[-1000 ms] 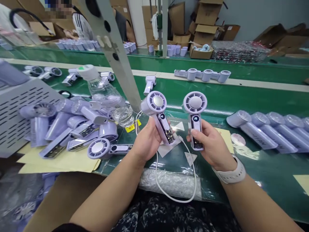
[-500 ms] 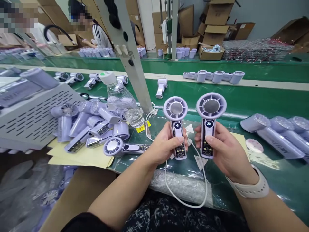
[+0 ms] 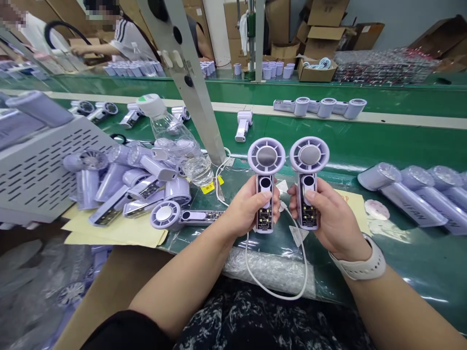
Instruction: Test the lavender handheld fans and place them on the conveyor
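Upright in my left hand is a lilac handheld fan, its grille facing me and my thumb on the handle's button. My right hand grips a second lilac handheld fan close beside it, thumb also on the button. Both round displays are dark, and circuit boards show through the clear handle fronts. Near my left forearm another handheld fan lies on its side on the green table. A white cable loops below my hands.
Several fans are heaped at left beside a slotted grey metal box. A water bottle leans near a metal post. Wrapped fans lie in a row at right. Behind runs a green conveyor with more fans; co-workers sit beyond.
The lit numbers on both fans' displays have gone dark. My right hand has brought its fan left, closer to the other one. The view has shifted slightly.
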`<state>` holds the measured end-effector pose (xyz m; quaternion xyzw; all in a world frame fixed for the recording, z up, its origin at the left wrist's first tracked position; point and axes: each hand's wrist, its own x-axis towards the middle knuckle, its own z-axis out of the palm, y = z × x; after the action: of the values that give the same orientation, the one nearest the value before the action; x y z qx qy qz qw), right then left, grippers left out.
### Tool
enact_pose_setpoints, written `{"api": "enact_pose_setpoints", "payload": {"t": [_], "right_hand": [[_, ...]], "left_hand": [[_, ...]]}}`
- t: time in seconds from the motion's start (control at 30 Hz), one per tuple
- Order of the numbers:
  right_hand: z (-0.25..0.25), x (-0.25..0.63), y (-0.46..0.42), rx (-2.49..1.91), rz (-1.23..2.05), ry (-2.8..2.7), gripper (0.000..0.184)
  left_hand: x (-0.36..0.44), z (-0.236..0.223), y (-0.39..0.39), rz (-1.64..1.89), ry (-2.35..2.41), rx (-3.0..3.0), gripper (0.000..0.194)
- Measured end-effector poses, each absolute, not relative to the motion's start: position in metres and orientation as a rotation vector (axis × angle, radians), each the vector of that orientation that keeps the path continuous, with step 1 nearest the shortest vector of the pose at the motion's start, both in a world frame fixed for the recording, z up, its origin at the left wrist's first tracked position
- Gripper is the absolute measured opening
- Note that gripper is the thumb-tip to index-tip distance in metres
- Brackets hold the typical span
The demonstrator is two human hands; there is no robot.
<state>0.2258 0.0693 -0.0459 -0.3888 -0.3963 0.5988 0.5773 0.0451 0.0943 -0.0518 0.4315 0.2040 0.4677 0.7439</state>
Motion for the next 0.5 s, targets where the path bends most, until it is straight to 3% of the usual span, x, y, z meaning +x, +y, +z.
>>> {"api": "enact_pose_setpoints", "payload": {"t": [0.2,0.5], "right_hand": [[-0.0459,0.2265,0.0705,-0.864,1.395,-0.933,0.032],[-0.0448,0.2275,0.0665,-0.892,1.391,-1.028,0.028]], "left_hand": [[0.0438,-0.0522,0.0946,1.061,0.478,0.962,0.054],[0.0445,-0.0544,0.0941,1.067,0.500,1.000,0.052]]}}
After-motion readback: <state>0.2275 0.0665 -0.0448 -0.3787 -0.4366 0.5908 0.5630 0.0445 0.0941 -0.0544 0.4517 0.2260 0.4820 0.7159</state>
